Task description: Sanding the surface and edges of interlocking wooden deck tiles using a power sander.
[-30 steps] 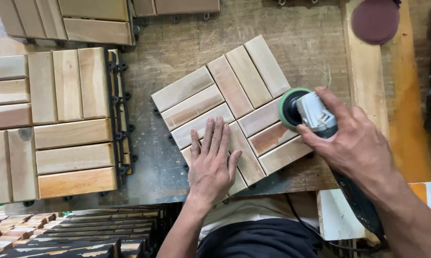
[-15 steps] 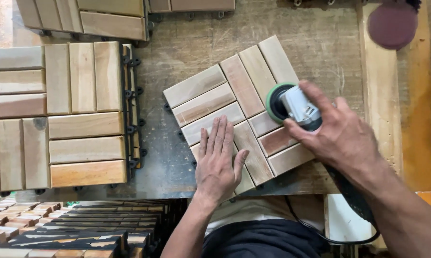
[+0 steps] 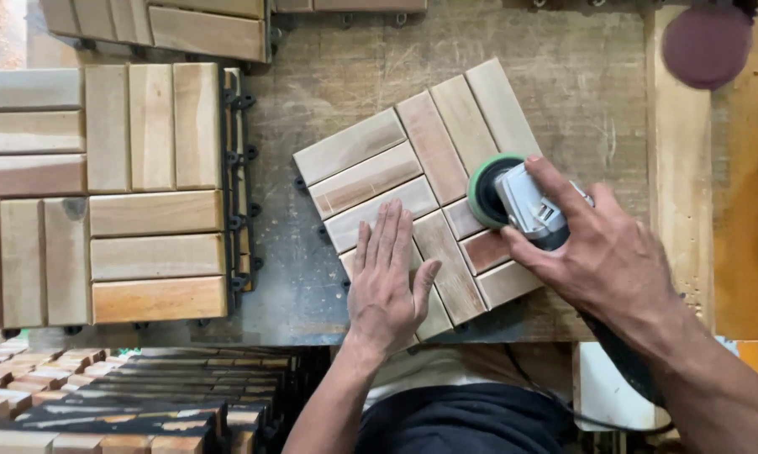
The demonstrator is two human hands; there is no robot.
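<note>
Wood everywhere. Far left, a stack of finished slatted tiles lies on the bench, black clip edges facing the work, well apart from it. More tiles are piled below. My left hand lies flat, fingers spread and gripping nothing, pressing the near corner of the tilted wooden tile. A second ago the sander sat at the tile's right edge — now its green pad has slid inward onto the middle slats, so sanding is moving across the face. My right hand is wrapped tight round the grey sander. Its cord trails toward me. Top right, a dark red sanding disc lies on a plank — nothing blocks the pad.
</note>
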